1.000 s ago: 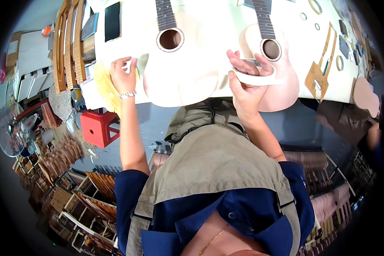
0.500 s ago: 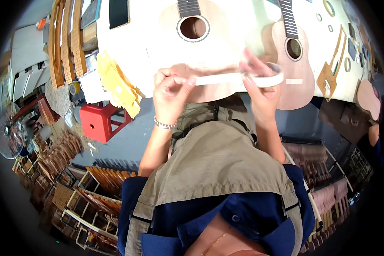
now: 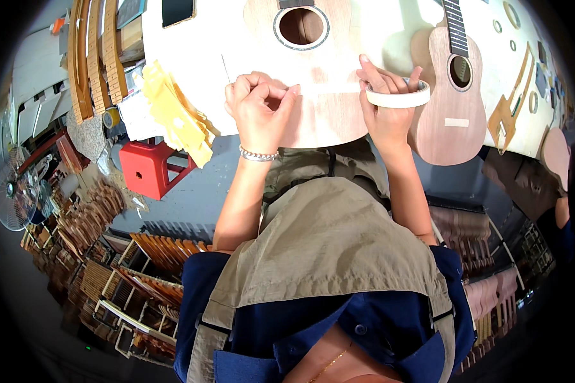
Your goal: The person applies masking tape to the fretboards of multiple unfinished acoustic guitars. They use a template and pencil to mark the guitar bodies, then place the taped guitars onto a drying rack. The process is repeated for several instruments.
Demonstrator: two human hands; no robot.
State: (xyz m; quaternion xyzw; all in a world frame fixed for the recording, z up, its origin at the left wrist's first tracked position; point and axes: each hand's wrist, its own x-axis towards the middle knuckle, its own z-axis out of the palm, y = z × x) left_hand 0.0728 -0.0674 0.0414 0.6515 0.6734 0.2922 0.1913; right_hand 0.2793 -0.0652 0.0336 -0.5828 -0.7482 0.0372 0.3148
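A pale strip of tape (image 3: 329, 89) stretches between my hands, low over the lower body of an unfinished wooden guitar (image 3: 326, 124). With thumb and forefinger pinched, my left hand (image 3: 259, 112) has the strip's free end. The roll of tape (image 3: 402, 98) hangs around fingers of my right hand (image 3: 388, 121), whose thumb side faces the strip. Whether the strip touches the wood I cannot tell. To the right lies a second guitar body (image 3: 450, 131) with a neck and a small light patch below its sound hole.
Yellow cloth (image 3: 176, 108) droops over the table's left edge, above a red stool (image 3: 148, 169). Guitar necks (image 3: 96, 64) lie at the far left. Tape rings and a wooden jig (image 3: 503, 121) are on the right. Racks of wooden parts (image 3: 153, 287) stand behind me.
Both hands have moved away from me over the guitar, and the strip now runs above its lower body. The roll has turned on my right hand. The view has shifted slightly.
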